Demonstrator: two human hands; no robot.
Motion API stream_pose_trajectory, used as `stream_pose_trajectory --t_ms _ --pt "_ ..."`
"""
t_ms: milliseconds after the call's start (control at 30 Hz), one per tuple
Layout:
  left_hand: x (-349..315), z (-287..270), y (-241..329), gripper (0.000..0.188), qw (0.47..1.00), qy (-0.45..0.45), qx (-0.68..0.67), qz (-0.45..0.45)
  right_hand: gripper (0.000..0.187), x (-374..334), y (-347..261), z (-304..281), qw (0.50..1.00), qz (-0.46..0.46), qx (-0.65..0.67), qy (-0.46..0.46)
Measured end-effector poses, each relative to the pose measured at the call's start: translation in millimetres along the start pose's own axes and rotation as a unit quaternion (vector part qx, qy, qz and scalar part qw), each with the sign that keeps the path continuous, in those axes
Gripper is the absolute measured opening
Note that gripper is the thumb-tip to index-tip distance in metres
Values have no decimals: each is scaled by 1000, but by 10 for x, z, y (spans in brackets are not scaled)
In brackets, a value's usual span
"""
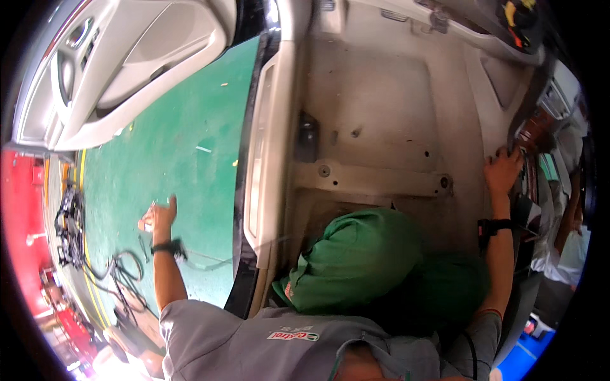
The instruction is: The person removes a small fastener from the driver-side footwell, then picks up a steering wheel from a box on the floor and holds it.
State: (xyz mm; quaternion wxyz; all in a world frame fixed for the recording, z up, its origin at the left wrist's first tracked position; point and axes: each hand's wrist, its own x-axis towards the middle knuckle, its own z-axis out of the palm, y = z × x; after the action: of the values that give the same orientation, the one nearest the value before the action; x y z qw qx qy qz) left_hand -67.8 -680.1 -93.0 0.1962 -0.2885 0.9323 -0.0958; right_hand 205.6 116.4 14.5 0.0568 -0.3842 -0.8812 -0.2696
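Note:
My left hand [161, 218] is stretched out through the open doorway, over the green floor [190, 159]. Its fingers are curled around something small and whitish that I cannot make out, with the thumb apart from them. On the other side, my right hand [503, 173] lies against the edge of the centre console [530, 136], fingers stretched forward over it. Between my arms are my knees in green trousers [362, 254]. Ahead of them is the car's bare beige floor [381, 101], with a crossbar [375, 178] that has bolt holes, and no seat on it.
A beige door panel [146, 63] hangs wide open at the far left. The door sill [264, 146] runs along my left side. Black hoses or cables [127, 273] lie coiled on the workshop floor, near a dark heap [68, 222]. Pedals [395, 14] show at the far end.

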Motion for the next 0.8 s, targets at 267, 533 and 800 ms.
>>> stream_pose_trajectory --t_ms 267,533,800 --pt "-29 547 453 81 936 125 -216 248 46 -23 -48 -102 1000 3 6 8" --pt "-1873 93 3148 45 675 45 -308 669 45 -35 -51 -35 999 2 -6 33" --pt "-2332 824 4579 29 669 21 -73 739 37 9 -59 53 992 16 68 105"
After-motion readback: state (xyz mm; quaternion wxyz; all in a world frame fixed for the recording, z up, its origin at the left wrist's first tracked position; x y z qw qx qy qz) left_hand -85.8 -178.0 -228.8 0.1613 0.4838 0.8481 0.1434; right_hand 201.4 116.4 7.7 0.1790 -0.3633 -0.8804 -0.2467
